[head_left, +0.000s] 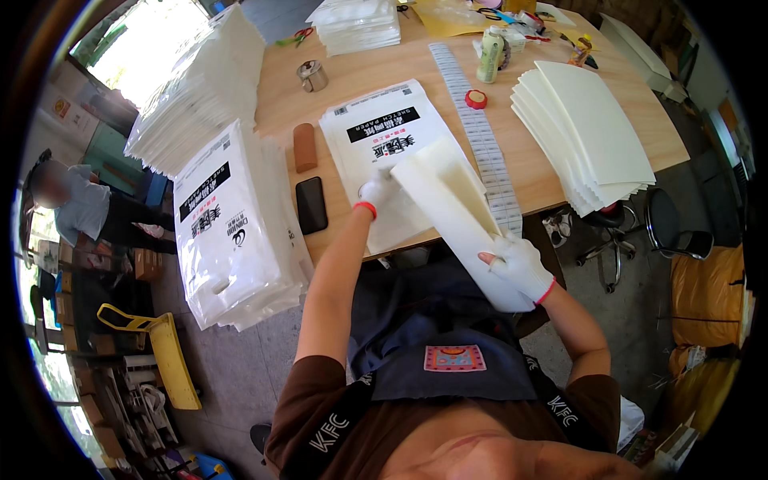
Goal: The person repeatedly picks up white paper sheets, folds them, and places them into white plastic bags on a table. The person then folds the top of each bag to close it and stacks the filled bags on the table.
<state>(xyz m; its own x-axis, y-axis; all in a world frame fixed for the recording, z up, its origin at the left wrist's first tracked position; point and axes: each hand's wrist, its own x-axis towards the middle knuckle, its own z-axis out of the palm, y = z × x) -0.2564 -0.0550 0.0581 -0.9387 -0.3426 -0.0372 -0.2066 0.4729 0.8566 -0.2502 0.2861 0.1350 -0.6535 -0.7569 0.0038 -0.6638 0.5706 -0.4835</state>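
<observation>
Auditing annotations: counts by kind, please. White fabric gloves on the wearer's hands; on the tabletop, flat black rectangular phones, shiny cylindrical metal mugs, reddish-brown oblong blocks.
Left white glove and right white glove: 2
Black phone: 1
Metal mug: 1
Reddish-brown block: 1
Total: 5

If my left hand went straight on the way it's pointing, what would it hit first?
Your left hand would probably meet the upper end of the folded white paper; the two look very close, perhaps touching, but depth is unclear.
</observation>
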